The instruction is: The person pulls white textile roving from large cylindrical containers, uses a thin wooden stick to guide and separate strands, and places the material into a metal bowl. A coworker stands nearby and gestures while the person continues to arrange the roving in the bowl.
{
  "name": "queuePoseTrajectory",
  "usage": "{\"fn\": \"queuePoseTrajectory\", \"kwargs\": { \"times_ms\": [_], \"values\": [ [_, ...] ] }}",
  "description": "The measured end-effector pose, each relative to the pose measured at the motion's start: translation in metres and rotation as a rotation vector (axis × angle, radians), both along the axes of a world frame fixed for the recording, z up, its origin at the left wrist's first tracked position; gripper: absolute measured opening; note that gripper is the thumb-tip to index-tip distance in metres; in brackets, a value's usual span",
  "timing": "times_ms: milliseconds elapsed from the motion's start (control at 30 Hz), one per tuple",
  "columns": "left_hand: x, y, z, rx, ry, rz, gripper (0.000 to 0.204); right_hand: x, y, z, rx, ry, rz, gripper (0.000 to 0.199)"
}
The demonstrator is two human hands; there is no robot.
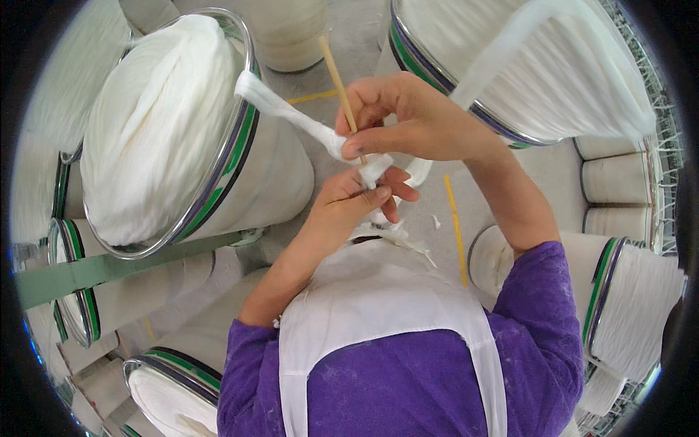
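Observation:
My right hand (pixel 415 120) pinches a thin wooden stick (pixel 336 73) between thumb and fingers, its upper end pointing up and slightly left. The stick's lower end goes into a tuft of white fibre (pixel 373 171). Just below, my left hand (pixel 342 204) grips that tuft between thumb and fingers. A soft white fibre strand (pixel 291 116) runs from the left can's rim to my right thumb. Another loose strand (pixel 502 54) hangs from the large can at upper right and passes behind my right hand; its end is hidden.
A tall can (pixel 280 171) heaped with coiled white fibre leans in close on the left. Another full can (pixel 429 69) stands at upper right. More cans (pixel 561 269) surround me. A green bar (pixel 131 266) crosses at left; yellow lines (pixel 455 226) mark the grey floor.

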State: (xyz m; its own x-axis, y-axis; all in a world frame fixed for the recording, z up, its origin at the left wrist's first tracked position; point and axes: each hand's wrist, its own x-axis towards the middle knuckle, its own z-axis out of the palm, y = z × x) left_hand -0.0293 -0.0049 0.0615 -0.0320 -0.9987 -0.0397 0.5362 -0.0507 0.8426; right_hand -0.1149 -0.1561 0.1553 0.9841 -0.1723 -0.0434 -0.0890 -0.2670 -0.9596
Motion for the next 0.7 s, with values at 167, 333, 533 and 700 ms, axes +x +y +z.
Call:
{"fn": "queuePoseTrajectory", "kwargs": {
  "times_ms": [167, 333, 533, 700],
  "values": [
    [0.001, 0.001, -0.007, 0.004, 0.109, 0.044, 0.025, 0.004, 0.003, -0.010, 0.106, -0.064, -0.034, 0.018],
    [0.004, 0.004, -0.010, 0.059, 0.305, 0.032, 0.026, 0.011, -0.001, -0.025, 0.047, -0.062, -0.060, 0.019],
    [0.008, 0.005, -0.007, 0.243, 0.191, 0.027, 0.025, 0.016, -0.003, -0.043, 0.114, -0.053, -0.031, 0.021],
    [0.012, 0.005, -0.006, 0.264, 0.185, 0.059, 0.027, 0.020, -0.005, -0.044, 0.319, -0.121, 0.041, 0.022]
  ]
}}
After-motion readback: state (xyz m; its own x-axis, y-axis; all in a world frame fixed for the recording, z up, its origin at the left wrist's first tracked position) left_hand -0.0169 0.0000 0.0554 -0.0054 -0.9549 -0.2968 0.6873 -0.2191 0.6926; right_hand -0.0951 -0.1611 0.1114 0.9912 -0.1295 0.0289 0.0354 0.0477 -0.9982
